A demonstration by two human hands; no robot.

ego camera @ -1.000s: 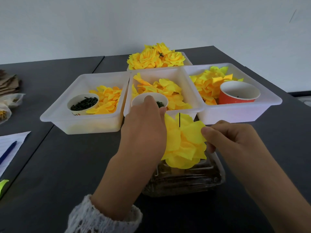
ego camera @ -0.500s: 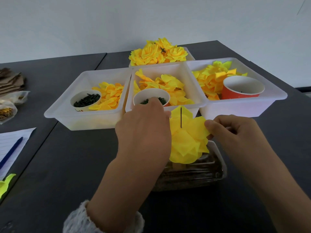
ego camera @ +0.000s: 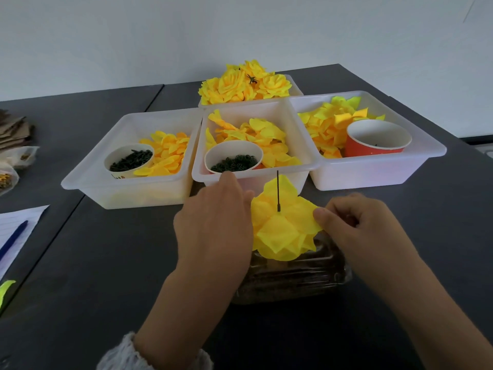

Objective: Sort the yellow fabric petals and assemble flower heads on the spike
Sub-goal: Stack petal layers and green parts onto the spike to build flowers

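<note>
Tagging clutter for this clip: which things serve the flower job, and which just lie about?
In use: spike, petal stack, left hand, right hand, petal trays, finished flowers.
Lying about: pen, paper, cardboard.

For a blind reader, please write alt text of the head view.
Two hands, left hand and right hand, hold yellow petals threaded on a thin dark spike. Behind them stand white trays of petals.
</note>
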